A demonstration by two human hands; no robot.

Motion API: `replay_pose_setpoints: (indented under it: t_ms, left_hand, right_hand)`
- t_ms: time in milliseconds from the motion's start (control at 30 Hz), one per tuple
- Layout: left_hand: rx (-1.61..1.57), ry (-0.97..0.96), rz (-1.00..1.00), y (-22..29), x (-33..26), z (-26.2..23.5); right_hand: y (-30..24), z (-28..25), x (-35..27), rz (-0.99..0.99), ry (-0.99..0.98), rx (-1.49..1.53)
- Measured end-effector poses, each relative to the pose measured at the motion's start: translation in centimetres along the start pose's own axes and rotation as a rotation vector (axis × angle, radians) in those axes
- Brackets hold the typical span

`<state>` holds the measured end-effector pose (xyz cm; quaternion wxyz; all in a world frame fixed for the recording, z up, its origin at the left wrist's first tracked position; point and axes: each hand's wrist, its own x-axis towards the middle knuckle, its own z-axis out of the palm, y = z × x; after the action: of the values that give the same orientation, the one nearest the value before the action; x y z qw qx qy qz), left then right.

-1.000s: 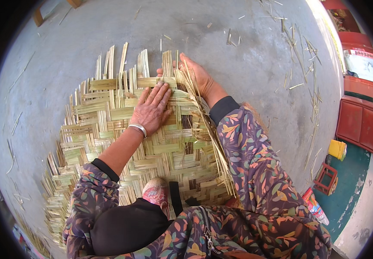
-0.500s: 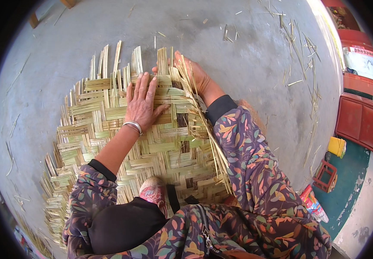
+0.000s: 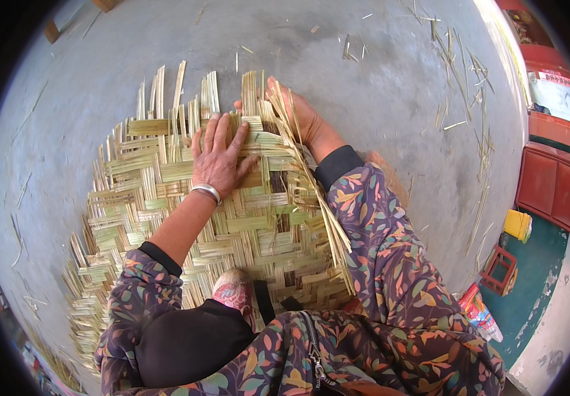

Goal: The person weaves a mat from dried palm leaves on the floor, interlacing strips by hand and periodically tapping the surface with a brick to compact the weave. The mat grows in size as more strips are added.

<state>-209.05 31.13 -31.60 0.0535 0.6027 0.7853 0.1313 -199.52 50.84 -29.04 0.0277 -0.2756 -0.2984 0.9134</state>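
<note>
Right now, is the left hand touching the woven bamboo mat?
Touching. The head view shows the left hand pressed flat, fingers spread, on the woven bamboo mat, with no gap under the palm.

A yellow container [image 3: 517, 224] stands beside a red stool [image 3: 500, 269].

One woven mat [image 3: 166, 198]; two hands; one bracelet [image 3: 205, 191]; one yellow box [image 3: 517, 225]; one red stool [image 3: 500, 269]
</note>
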Motion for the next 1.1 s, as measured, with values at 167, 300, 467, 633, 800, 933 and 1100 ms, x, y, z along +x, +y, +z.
replay_pose_setpoints:
  t_ms: [167,300,467,633,800,933,1100]
  left_hand:
    - [0.087,-0.003,0.084,0.5,0.1,1.2]
    - [-0.082,-0.011,0.111,0.0,-0.1,1.5]
    - [-0.086,0.12,-0.04,-1.0,-1.0,1.5]
    - [0.206,0.165,-0.232,-4.6,-0.2,-0.1]
    - [0.211,0.007,-0.427,-9.5,-0.5,-3.1]
    - [0.238,0.005,-0.328,-10.4,-1.1,-4.2]
    - [0.113,-0.067,-0.27,-11.6,-0.5,-5.7]
  right_hand:
    - [0.2,-0.9,-0.4,0.009,-0.025,0.008]
    - [0.5,-1.2,-0.3,0.042,-0.017,0.018]
    - [0.5,-1.0,-1.6,-0.341,0.015,-1.022]
    - [1.1,-0.9,-6.0,-0.048,0.253,-0.36]
    - [1.4,-1.3,-8.5,0.086,0.286,-0.427]
    - [1.9,-1.3,-8.2,0.099,0.297,-0.45]
    - [2.4,-1.1,-8.0,0.112,0.304,-0.582]
